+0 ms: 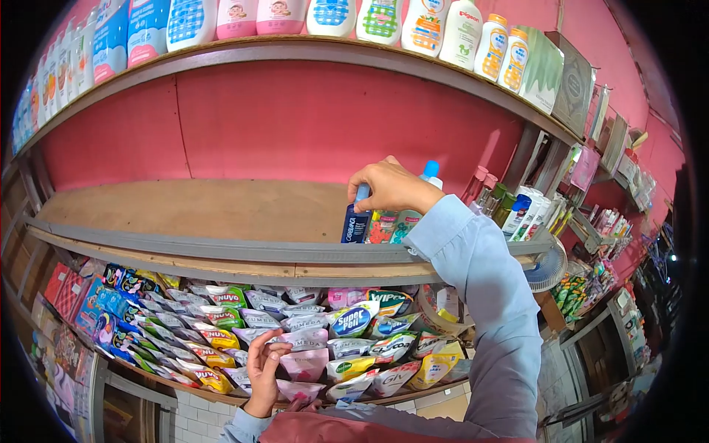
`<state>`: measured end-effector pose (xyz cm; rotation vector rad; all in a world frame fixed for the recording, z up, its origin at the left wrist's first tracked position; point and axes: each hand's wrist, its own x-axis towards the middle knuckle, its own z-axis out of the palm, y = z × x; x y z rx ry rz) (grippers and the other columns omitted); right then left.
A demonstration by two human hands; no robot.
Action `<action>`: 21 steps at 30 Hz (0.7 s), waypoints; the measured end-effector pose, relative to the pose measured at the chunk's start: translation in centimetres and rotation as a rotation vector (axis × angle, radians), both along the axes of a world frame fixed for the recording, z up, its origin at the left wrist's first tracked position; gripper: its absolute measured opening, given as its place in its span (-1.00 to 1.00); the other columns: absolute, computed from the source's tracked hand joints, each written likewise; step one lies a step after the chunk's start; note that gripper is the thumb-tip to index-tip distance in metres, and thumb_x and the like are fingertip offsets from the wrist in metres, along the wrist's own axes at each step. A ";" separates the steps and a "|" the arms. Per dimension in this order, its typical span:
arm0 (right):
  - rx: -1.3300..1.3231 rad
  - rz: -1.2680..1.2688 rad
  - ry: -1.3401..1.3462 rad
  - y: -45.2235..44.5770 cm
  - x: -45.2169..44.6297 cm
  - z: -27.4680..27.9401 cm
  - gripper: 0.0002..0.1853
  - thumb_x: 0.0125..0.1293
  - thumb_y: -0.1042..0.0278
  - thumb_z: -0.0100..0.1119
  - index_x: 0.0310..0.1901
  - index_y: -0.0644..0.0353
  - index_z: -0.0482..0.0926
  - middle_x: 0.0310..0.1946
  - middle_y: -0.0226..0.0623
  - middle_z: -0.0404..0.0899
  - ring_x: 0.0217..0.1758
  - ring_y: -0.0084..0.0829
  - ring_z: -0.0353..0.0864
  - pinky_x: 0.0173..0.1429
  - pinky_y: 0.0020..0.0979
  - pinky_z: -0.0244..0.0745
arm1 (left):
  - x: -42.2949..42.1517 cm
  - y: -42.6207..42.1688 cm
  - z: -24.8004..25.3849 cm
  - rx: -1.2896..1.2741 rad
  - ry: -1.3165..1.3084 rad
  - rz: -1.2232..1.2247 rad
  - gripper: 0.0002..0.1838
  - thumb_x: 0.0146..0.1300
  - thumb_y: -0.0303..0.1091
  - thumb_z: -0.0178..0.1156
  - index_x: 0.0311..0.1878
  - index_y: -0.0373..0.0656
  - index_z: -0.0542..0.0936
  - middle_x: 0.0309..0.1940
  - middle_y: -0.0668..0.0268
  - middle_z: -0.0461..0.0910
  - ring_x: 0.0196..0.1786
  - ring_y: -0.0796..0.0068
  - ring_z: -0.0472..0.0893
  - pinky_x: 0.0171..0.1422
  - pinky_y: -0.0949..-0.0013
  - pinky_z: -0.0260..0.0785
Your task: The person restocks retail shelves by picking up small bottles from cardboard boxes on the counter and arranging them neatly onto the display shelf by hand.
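Observation:
My right hand (395, 186) reaches over the middle shelf, its fingers closed round the light-blue cap of a dark blue Casablanca bottle (356, 226). The bottle stands upright near the shelf's front edge. Just right of it are bottles with red and teal floral labels (382, 227), partly hidden by my sleeve. Lower down, my left hand (266, 363) hovers in front of the pouches, its fingers loosely curled and apart, with nothing in them. Nearest to it is a pink pouch (304, 365).
Lotion and powder bottles (377, 21) line the upper shelf. Along the middle shelf (199, 210), bare board extends left of the bottle. More bottles (521, 214) stand at its right end. Rows of refill pouches (353, 319) fill the lower rack. A round grey slatted object (546, 267) is at the right.

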<state>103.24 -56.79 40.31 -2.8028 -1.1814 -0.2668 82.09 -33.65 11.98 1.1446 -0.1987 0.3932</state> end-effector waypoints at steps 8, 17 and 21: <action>0.009 0.007 0.044 -0.2 0.6 0.0 -0.78 -0.03 0.19 0.40 -0.34 0.02 0.64 -0.40 -0.35 0.66 -0.22 -0.32 0.61 -0.01 -0.28 0.19 | 0.3 -0.2 0.0 0.004 0.014 -0.007 -0.59 0.31 -0.34 0.10 0.20 -0.22 0.35 0.14 0.08 0.43 -0.04 0.35 0.57 0.08 0.31 0.42; 0.003 0.009 0.055 -0.5 0.7 0.1 -0.77 -0.01 0.19 0.38 -0.30 0.03 0.66 -0.42 -0.37 0.67 -0.28 -0.38 0.62 0.09 -0.29 0.19 | 0.6 -0.6 -0.1 -0.002 0.010 -0.009 -0.60 0.32 -0.34 0.10 0.18 -0.24 0.36 0.14 0.07 0.44 -0.04 0.35 0.58 0.08 0.30 0.43; 0.010 0.021 0.052 -0.6 0.9 0.0 -0.77 -0.01 0.19 0.39 -0.30 0.02 0.66 -0.42 -0.37 0.67 -0.28 -0.38 0.62 0.09 -0.29 0.19 | 0.7 -0.7 0.0 -0.008 0.006 -0.012 -0.60 0.32 -0.34 0.09 0.18 -0.24 0.36 0.14 0.07 0.44 -0.04 0.35 0.58 0.07 0.31 0.43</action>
